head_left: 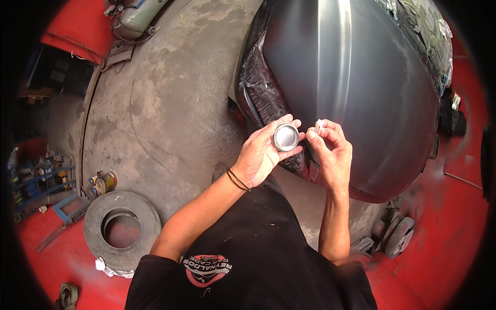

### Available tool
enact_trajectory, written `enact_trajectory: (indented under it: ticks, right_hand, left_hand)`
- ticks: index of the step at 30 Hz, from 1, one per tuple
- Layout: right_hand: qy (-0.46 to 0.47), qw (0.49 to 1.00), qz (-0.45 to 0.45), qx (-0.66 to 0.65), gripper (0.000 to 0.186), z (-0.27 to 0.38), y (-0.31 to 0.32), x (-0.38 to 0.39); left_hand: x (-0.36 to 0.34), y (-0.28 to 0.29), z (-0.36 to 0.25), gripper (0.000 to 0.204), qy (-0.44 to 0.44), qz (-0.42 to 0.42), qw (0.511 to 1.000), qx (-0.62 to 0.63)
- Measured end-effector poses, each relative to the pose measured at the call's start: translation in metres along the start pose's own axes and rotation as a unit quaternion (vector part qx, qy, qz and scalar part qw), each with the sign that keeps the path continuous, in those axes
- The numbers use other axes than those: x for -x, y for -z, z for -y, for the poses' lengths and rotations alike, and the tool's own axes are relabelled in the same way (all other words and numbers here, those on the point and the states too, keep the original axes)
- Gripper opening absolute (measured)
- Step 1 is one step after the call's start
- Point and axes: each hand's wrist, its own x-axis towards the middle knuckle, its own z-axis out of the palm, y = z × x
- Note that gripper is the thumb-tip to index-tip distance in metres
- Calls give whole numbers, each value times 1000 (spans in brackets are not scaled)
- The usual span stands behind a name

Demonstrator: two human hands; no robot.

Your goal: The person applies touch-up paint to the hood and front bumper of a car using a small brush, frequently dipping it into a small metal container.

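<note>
My left hand (261, 157) is closed round a small, round, shallow metal tin (285, 137), its silvery inside facing up. Right beside it, my right hand (332, 155) pinches a small wad of white cloth or paper (320, 124) between thumb and fingers. The right hand's fingertips are close to the tin's rim. Beyond both hands lies a dark grey car hood (294, 57) with a bright streak of reflected light down it. Crumpled dark plastic sheeting (261, 82) hangs along the hood's left edge.
A tyre (122, 227) lies on the floor at lower left, next to some cans (106, 182) and a blue rack (46, 188). An air compressor (139, 18) stands at upper left. Wheel-like parts (398, 235) sit at lower right, near the red floor (439, 232).
</note>
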Motion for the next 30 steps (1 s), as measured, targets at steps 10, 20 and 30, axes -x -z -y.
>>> enact_trajectory:
  ticks: [10, 20, 30]
  right_hand:
    - [-78, 989, -30, -126, 17, -16, 36, -36]
    - [88, 977, -191, 25, 19, -73, 85, -153]
    - [195, 950, -240, 46, 17, -131, 73, -221]
  left_hand:
    - [-16, 7, 0, 60, 7, -13, 1000, -18]
    - [3, 12, -8, 59, 13, -46, 999, -17]
    - [20, 16, -4, 56, -4, -74, 997, 3]
